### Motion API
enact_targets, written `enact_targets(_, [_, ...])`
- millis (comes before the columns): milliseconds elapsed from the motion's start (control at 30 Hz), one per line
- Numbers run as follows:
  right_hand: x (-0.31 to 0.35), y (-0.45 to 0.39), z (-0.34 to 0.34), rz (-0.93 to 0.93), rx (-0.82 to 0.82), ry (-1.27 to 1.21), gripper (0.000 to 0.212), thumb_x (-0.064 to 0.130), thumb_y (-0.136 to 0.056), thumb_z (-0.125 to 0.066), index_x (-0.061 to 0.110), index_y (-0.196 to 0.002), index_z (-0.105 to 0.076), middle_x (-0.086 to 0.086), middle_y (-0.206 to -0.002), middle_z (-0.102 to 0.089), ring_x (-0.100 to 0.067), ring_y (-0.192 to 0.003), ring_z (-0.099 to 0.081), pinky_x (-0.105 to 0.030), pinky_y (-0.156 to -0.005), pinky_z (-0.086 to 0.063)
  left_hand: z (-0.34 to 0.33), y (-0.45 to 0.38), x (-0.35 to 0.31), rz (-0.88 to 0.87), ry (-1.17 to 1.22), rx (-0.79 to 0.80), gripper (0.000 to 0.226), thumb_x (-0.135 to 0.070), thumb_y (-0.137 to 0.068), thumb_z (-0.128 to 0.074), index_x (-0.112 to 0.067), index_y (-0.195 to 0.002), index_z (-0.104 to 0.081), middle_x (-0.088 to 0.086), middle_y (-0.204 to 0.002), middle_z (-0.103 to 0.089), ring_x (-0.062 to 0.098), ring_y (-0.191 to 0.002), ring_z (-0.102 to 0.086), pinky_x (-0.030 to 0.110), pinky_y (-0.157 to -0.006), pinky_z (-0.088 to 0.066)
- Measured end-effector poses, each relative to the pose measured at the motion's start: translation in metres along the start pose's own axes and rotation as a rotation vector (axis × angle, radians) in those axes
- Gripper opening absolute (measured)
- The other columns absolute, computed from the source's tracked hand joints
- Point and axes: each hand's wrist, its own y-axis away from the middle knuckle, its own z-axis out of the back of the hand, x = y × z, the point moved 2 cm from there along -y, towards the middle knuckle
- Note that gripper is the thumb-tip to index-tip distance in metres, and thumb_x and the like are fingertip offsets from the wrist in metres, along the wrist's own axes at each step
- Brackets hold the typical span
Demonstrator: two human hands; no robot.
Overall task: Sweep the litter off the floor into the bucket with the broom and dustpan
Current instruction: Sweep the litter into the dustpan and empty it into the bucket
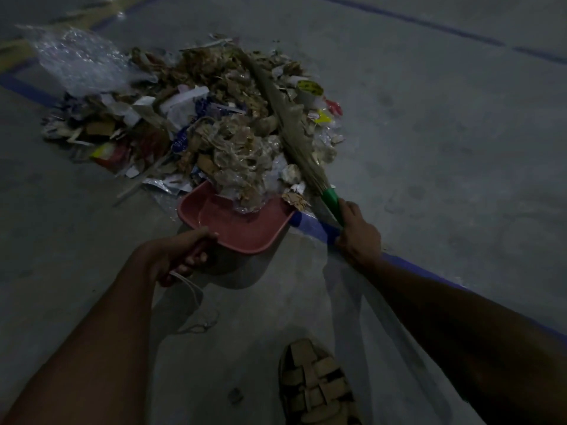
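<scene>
One camera on the head looks down and forward, close over the floor [429, 148], hands low in the frame.

Red dustpan [242, 228] at the litter heap's [196, 118] near edge — grass broom [288, 124] slanted across the heap's right side.

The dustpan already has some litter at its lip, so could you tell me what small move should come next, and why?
Probably a short pull of the broom toward the dustpan. The right hand grips its green handle, its bristles lie across the litter pile, and the left hand holds the pan's mouth against the pile, mostly unfilled.
</scene>
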Motion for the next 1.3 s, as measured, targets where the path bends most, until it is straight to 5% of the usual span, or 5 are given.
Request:
enact_targets(167, [-0.004,0.027,-0.012,0.071,0.037,-0.064,0.082,0.023,-0.085,-0.067,0.024,-0.153,-0.020,0.001,-0.150,-0.026,-0.020,-0.095,-0.056,-0.034,-0.071,-0.059,0.006,-0.017,-0.002,0.012,-0.034,0.016,0.061,-0.069,-0.085,-0.055,-0.016,-0.055,-0.049,-0.003,-0.049,-0.026,0.010,-0.033,-0.020,0.012,-0.044,-0.012])
enact_targets(500, [-0.013,0.002,0.023,-0.082,-0.208,-0.128,0.069,0.017,-0.084,-0.063,0.024,-0.147,-0.038,0.003,-0.146,-0.038,-0.028,-0.096,-0.060,-0.033,-0.069,-0.046,0.013,-0.031,-0.001,-0.016,-0.039,0.039,0.060,-0.068,-0.082,-0.059,-0.015,-0.056,-0.050,-0.001,-0.051,-0.025,0.011,-0.033,-0.019,0.014,-0.046,-0.011])
enact_targets(767, [-0.001,-0.024,0.020,-0.005,-0.008,-0.042,0.066,0.037,-0.088,-0.068,0.021,-0.146,-0.040,-0.004,-0.142,-0.040,-0.029,-0.103,-0.058,-0.027,-0.070,-0.036,0.019,-0.018,-0.003,-0.035,0.011,0.023,0.057,-0.056,-0.092,-0.057,-0.012,-0.057,-0.044,-0.002,-0.044,-0.028,0.008,-0.030,-0.017,0.012,-0.033,-0.014])
enact_targets(1067, [-0.005,0.003,0.012,0.077,0.067,-0.012,0.073,0.016,-0.083,-0.066,0.021,-0.150,-0.035,-0.001,-0.146,-0.037,-0.027,-0.113,-0.054,-0.025,-0.075,-0.039,0.019,-0.028,-0.010,-0.011,-0.046,0.016,0.061,-0.065,-0.085,-0.060,-0.015,-0.052,-0.049,-0.003,-0.050,-0.027,0.009,-0.034,-0.019,0.014,-0.043,-0.011])
enact_targets(1300, [-0.007,0.022,0.013,0.107,0.087,-0.044,0.072,0.018,-0.087,-0.064,0.021,-0.151,-0.033,-0.001,-0.147,-0.036,-0.024,-0.114,-0.053,-0.024,-0.081,-0.043,0.019,-0.034,-0.010,-0.068,-0.057,0.015,0.055,-0.063,-0.085,-0.063,-0.016,-0.059,-0.051,-0.002,-0.056,-0.028,0.011,-0.040,-0.018,0.017,-0.048,-0.009])
